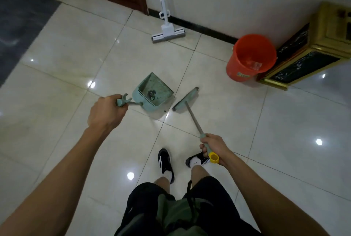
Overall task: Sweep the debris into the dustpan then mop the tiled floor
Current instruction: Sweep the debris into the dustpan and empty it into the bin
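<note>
Glossy pale tiles (62, 49) covered the floor, reflecting the ceiling lamps. The left hand (106, 110) had its fingers curled round the handle of the green dustpan (152, 91), keeping its mouth open toward the broom head (185, 100), probably to catch what was pushed in. Some dark debris (151, 95) already lay inside the pan. The right hand (212, 146) gripped the broom handle near its yellow end. A mop (167, 28) leaned against the wall, near an orange bucket (250, 57), apparently waiting for the next stage.
</note>
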### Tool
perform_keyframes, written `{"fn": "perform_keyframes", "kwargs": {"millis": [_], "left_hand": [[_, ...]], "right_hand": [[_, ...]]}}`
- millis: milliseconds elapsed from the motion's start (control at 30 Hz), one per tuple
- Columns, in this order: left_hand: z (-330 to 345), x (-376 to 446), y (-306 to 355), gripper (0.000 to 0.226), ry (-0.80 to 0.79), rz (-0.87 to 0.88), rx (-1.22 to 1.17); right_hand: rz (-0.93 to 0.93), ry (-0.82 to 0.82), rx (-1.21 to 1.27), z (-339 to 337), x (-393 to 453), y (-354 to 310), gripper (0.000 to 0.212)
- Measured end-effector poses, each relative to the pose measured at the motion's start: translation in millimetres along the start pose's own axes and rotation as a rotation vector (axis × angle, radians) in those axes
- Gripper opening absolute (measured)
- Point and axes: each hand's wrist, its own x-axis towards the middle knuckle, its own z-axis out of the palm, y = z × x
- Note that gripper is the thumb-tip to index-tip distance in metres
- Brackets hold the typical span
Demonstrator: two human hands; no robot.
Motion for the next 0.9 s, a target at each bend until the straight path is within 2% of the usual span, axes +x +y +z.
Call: {"fn": "perform_keyframes", "kwargs": {"millis": [167, 367, 733, 833, 900], "left_hand": [[27, -25, -76, 0.022, -0.066, -0.137, -0.025], [56, -41, -129, 0.021, -0.156, -0.220, 0.017], [78, -28, -126, 0.017, -0.221, -0.306, -0.120], [80, -21, -120, 0.013, -0.224, -0.301, -0.136], [81, -19, -119, 0.011, -0.227, -0.291, -0.129]], "right_hand": [[-0.017, -0.048, -0.063, 35, 6, 20, 0.021], [-0.042, -0.086, -0.127, 63, 17, 29, 0.028], [0.004, -0.066, -0.074, 102, 45, 28, 0.024], [0.038, -0.014, -0.231, 93, 50, 33, 0.018], [0.035, 0.046, -0.437, 85, 53, 33, 0.017]]}}
